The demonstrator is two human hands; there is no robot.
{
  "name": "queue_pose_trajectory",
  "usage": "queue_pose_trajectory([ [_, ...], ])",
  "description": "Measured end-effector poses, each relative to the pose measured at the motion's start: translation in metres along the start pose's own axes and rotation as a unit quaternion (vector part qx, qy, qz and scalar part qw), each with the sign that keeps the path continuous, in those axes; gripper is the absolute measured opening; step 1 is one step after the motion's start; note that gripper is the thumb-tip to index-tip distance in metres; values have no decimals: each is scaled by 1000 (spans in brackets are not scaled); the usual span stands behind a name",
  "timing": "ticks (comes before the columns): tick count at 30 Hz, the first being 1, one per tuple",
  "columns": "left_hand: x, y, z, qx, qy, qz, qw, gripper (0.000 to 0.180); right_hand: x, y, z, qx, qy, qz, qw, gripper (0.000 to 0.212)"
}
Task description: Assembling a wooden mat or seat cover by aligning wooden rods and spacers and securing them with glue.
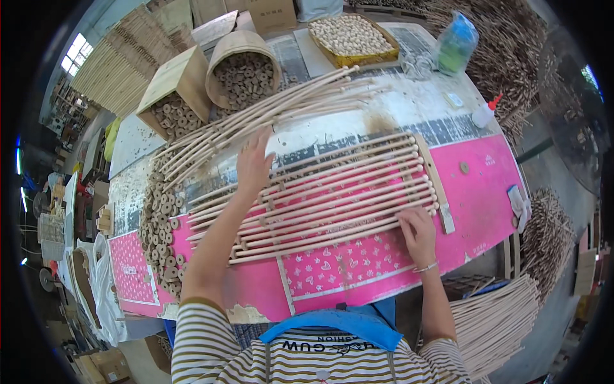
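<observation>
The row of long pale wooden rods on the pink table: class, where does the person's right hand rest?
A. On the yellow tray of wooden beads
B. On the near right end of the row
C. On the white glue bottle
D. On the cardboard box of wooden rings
B: the right hand lies flat on the near right end of the row of long pale wooden rods, while the left hand reaches to the far rods.

On a pink patterned tabletop [486, 192], a row of pale round wooden rods [332, 198] lies side by side against a flat wooden stop strip [435, 182]. The left hand [254, 163] rests flat on the rods' far edge; the right hand [417, 232] presses their near ends. A loose pile of rods [268, 112], small wooden rings [160, 217] and a white glue bottle with red tip [484, 113] lie nearby.
</observation>
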State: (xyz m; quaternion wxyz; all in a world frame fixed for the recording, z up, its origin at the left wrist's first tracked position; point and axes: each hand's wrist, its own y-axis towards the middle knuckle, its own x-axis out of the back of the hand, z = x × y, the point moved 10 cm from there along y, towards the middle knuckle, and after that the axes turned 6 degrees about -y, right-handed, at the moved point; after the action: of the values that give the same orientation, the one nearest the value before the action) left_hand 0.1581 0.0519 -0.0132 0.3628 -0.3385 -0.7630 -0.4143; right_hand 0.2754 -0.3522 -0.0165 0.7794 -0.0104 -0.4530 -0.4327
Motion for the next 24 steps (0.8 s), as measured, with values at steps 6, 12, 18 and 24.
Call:
queue_pose_trajectory([
  [6,-28,78,87,71,233,31,969,106,-1,-4,-3,-46,17,10,999,9],
  [12,-25,98,96,75,209,101,970,90,-2,4,6,-20,-27,0,999,11],
  [18,-23,100,97,-14,197,34,980,49,-11,13,2,-43,-19,16,999,11],
  [24,-1,103,79,-73,196,-25,978,25,-14,15,3,-35,-32,19,999,11],
])
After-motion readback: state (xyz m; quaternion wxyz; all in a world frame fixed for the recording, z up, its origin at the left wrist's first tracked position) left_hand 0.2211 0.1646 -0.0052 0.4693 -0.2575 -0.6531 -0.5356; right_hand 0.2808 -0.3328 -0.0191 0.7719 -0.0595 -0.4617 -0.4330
